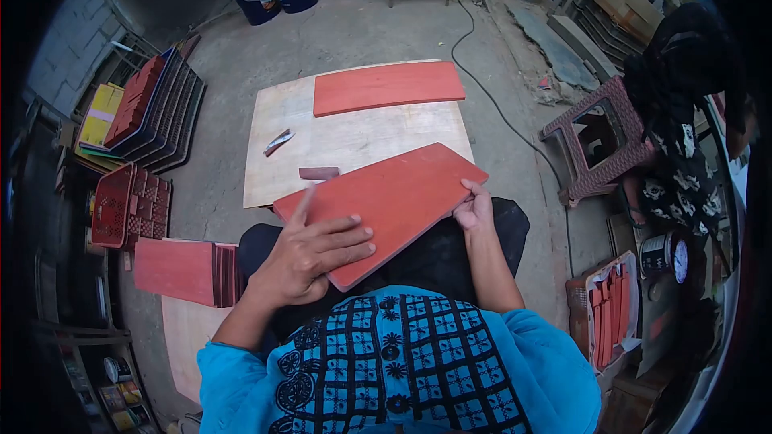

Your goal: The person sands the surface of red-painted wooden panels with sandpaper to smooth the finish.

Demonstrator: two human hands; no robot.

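Note:
A flat red-painted board (pixel 394 201) with rounded corners lies tilted across my lap. My left hand (pixel 310 253) rests on its lower left part, fingers spread over the red face and one finger blurred. At the right end, my right hand (pixel 475 207) grips the board's edge, thumb on top and fingers curled underneath. Beyond it, a second red board (pixel 390 88) lies on the pale wooden table (pixel 281 112). A small dark red strip (pixel 319 173) sits just past the held board, and a small folded piece (pixel 278 141) lies further left.
Stacked red boards (pixel 174 269) stand by my left knee. Beyond are a red plastic basket (pixel 121 205) and piled crates (pixel 165 112). On the right are a plastic stool (pixel 595 137), a person in dark patterned clothing (pixel 683 137) and a box of red pieces (pixel 611 309). A cable (pixel 503 112) crosses the floor.

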